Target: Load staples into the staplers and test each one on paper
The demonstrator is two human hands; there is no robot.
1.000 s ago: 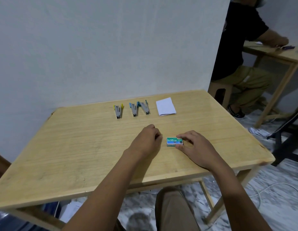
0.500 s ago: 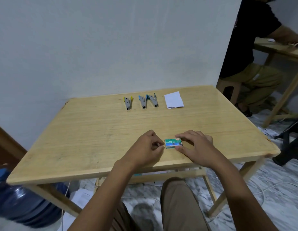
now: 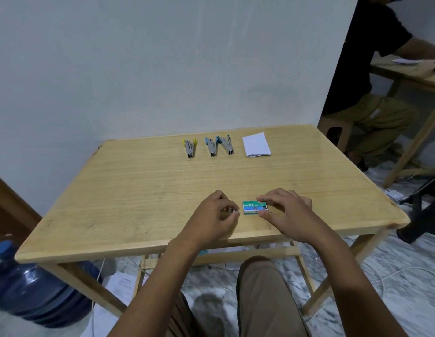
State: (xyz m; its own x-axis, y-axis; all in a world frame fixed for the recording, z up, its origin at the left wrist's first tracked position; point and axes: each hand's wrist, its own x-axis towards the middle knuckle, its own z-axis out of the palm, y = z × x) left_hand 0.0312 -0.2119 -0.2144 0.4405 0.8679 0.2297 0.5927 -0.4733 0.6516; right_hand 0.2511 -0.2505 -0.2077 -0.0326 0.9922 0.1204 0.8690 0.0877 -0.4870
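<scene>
Staplers first: three sit in a row at the far side of the counter (image 3: 128, 190), a yellow one (image 3: 190, 149) leftmost, then two blue ones (image 3: 211, 148) (image 3: 226, 145), all lying apart from the hands. Just right of them lies the folded paper (image 3: 256, 145). Near edge now: the left hand (image 3: 215, 215) has its fingertips pinched together on something small and pale at the box's left end, likely a strip of staples, though it's too small to be sure. The staple box (image 3: 254, 207) lies flat between the hands, and the right hand (image 3: 288, 212) steadies it, thumb and fingers grasping its right end. So we're at the fetch-the-staples step, I'd say. Next move calls for reaching far to a stapler and opening it. Pale wood counter, plain wall behind, a water jug (image 3: 33, 288) on the floor at left, another person seated far right.
</scene>
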